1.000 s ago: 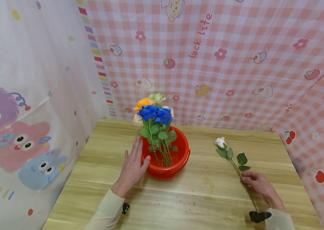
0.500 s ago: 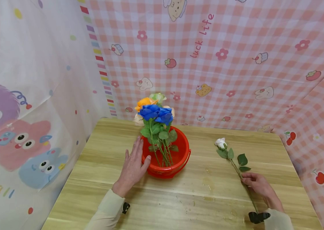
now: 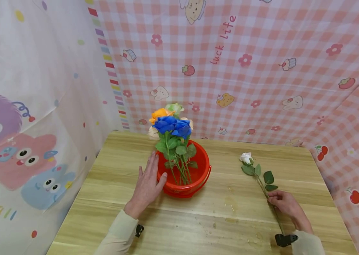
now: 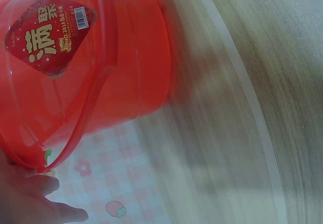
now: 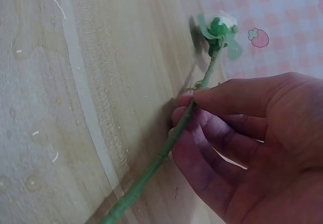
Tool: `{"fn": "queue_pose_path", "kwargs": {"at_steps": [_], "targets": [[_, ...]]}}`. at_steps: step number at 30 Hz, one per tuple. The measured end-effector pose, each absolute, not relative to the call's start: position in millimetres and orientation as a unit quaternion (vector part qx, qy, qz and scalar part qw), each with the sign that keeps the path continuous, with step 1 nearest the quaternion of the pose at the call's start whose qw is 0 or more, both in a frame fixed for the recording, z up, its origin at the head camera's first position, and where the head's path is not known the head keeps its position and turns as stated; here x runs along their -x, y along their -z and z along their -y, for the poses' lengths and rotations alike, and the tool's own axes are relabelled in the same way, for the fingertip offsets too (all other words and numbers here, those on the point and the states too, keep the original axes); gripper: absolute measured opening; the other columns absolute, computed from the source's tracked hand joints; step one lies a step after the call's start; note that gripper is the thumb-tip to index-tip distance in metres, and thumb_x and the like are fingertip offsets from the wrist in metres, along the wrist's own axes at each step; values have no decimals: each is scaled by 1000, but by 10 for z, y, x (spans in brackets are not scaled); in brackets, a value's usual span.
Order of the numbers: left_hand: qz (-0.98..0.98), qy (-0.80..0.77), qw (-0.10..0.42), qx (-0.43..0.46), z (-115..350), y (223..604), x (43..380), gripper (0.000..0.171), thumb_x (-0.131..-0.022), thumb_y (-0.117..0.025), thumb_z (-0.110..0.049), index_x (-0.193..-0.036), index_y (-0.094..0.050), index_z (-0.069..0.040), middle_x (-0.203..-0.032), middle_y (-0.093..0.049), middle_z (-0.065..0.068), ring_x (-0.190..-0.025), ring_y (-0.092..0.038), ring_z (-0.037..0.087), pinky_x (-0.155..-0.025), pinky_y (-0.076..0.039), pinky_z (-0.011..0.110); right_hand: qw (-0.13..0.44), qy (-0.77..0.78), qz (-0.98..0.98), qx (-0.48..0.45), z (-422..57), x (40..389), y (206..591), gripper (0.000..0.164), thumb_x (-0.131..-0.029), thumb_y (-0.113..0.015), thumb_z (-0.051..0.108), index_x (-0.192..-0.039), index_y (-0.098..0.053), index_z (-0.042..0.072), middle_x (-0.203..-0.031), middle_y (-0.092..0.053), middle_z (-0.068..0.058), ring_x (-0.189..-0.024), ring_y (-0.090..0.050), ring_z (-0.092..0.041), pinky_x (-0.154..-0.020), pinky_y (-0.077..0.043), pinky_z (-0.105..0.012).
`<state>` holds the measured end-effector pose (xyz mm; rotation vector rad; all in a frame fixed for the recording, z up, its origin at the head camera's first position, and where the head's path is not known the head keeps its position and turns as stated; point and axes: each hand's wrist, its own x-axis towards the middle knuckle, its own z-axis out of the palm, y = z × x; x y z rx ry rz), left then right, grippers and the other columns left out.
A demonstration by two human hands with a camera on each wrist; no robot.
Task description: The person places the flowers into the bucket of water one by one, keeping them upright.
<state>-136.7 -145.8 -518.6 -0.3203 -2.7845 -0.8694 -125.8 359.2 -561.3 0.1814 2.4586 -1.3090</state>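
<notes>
My left hand [image 3: 146, 184] rests along the left side of a red bucket [image 3: 201, 159], fingers straight and thumb at the rim. The left wrist view shows the bucket's handle [image 4: 93, 103] and a label [image 4: 50, 36] on its wall. Inside the bucket stand several artificial roses, with blue [image 3: 165, 124] and orange [image 3: 161, 115] blooms and long green stems. On the right, my right hand [image 3: 289, 205] pinches the stem of a white rose [image 3: 247, 158] between thumb and fingers. In the right wrist view the green stem [image 5: 164, 151] runs slantwise past the fingertips.
The wooden table [image 3: 198, 226] carries water drops and small puddles [image 3: 230, 207] between the hands. Printed cloths hang behind it [image 3: 217, 78] and at both sides. A black wrist strap [image 3: 285, 240] lies by the right cuff, over the stem's lower end.
The white rose's bloom has shifted slightly to the right, the right hand still pinching its stem. The left hand and the bucket have stayed in place.
</notes>
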Motion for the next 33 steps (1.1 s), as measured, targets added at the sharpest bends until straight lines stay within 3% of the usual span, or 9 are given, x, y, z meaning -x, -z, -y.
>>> {"fn": "queue_pose_path", "kwargs": {"at_steps": [5,21,33], "targets": [[944,294,103,107,1460,5197,1367,72,-105,-52,-31,-162,-24,3,-173,-13,13,-157,-19,35,-114,-16,77,152,449,-878,-65,-3567,1238,5563,27,-101,-57,0,-117,-57,-21,-97,-69,-16,-84,-62,-16,-67,-54,-26],[943,298,99,108,1468,5187,1359,72,-106,-47,-36,-162,-24,3,-173,-11,12,-157,-19,36,-116,-13,76,98,477,-871,-69,-3445,1177,5380,35,-103,-58,3,-129,-53,-20,-108,-66,-21,-86,-63,-8,-72,-59,-27],[944,292,109,112,1469,5197,1363,71,-106,-46,-37,-162,-25,3,-173,-13,12,-155,-24,39,-114,-18,77,67,507,-857,-66,-3308,1148,5272,39,-104,-60,9,-131,-52,-17,-110,-65,-18,-86,-62,0,-75,-59,-23]]}}
